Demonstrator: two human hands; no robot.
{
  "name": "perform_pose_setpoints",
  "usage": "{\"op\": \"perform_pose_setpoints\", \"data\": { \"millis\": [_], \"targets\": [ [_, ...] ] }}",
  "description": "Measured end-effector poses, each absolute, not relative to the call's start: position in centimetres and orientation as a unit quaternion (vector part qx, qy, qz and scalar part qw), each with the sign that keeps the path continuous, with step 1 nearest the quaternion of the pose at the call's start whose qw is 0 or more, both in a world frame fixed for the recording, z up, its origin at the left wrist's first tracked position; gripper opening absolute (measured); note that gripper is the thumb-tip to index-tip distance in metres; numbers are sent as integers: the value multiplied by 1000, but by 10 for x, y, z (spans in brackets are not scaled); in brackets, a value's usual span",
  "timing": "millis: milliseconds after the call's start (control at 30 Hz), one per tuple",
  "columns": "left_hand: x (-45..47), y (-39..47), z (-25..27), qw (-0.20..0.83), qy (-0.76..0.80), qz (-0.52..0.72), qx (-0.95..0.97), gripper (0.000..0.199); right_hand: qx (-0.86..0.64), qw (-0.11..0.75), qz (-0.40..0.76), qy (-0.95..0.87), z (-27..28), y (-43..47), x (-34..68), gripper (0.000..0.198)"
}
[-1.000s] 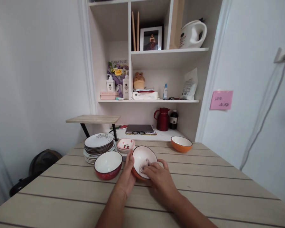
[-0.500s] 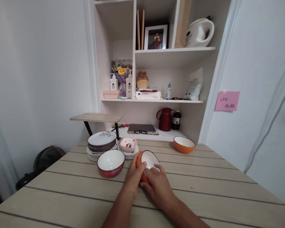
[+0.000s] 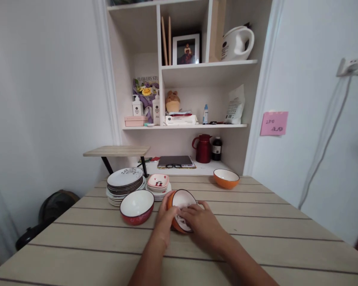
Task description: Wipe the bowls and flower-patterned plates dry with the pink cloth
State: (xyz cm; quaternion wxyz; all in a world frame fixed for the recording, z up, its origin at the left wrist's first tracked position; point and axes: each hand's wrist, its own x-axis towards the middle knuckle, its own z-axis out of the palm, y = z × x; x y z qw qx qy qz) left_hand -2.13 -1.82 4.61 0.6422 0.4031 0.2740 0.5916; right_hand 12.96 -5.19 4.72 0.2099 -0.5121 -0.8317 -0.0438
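Might lose the tilted orange bowl (image 3: 184, 198), held in left hand (image 3: 165, 219), by overpressing pale cloth (image 3: 180, 218) gripped in right hand (image 3: 202, 222).

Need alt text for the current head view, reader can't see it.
A person's left hand grips a tilted orange bowl while the right hand reaches its fingers inside. On the slatted table, a red bowl and stacked plates sit to the left, another orange bowl back right. White shelves stand behind.
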Motion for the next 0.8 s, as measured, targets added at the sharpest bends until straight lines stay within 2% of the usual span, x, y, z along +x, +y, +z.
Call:
{"op": "perform_pose_setpoints", "data": {
  "millis": [200, 300, 400, 567, 800],
  "targets": [
    [-18, -24, 49, 649, 255, 564, 442, 58, -533, 215, -134, -807, 52, -46, 121, 45],
    [-16, -20, 47, 642, 253, 560, 459, 59, -600, 204, -126, -764, 56, -43, 120, 31],
    [-14, -15, 44, 631, 260, 557, 473, 60, -658, 195, -85, -723, 56, -41, 119, 23],
    [-10, -10, 39, 623, 267, 564, 472, 62, -682, 218, -8, -698, 54, -40, 116, 22],
    [-6, -6, 31, 545, 294, 581, 528, 56, -581, 269, 216, -737, 56, -30, 128, 1]
  ]
}}
